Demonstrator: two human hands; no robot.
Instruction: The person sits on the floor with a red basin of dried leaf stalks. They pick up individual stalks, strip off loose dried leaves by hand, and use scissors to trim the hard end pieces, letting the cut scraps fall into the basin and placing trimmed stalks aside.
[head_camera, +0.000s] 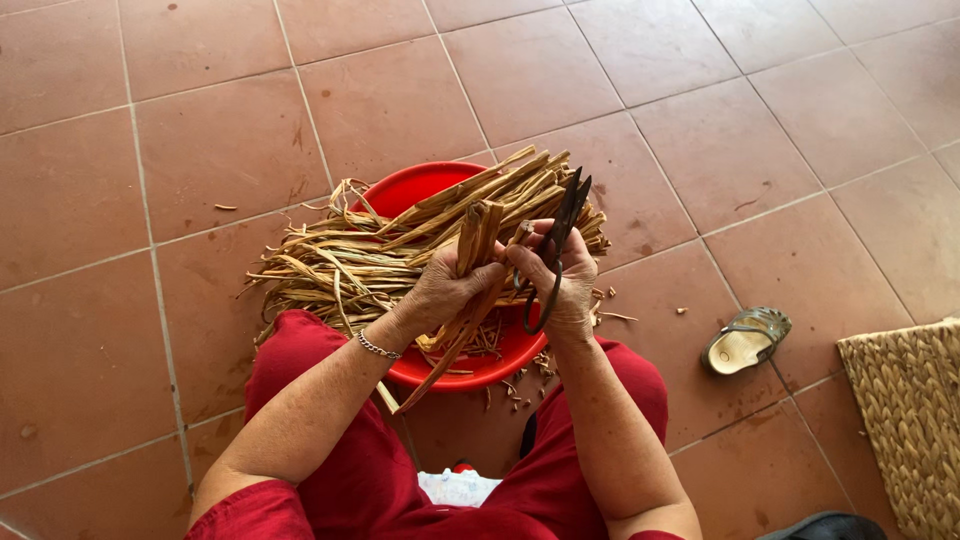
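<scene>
A few dried reed strips (478, 262) are being grasped upright in the left hand (440, 292), the fingers clenched around them, with a silver bracelet (377, 347) being worn at that wrist. Just to the right of that grip, and touching it, dark thread-snip scissors (556, 250) are being held clenched in the right hand (560, 282), blades pointing up and away. Directly beyond and beneath both hands, a heap of dried reed strips (400, 250) is being carried across a red plastic basin (420, 188), which is resting on the terracotta tile floor (200, 120). Small trimmed bits (520, 395) are lying below the hands. Well to the right of the grip, a sandal (746, 340) and a woven mat (905, 425) are lying.
</scene>
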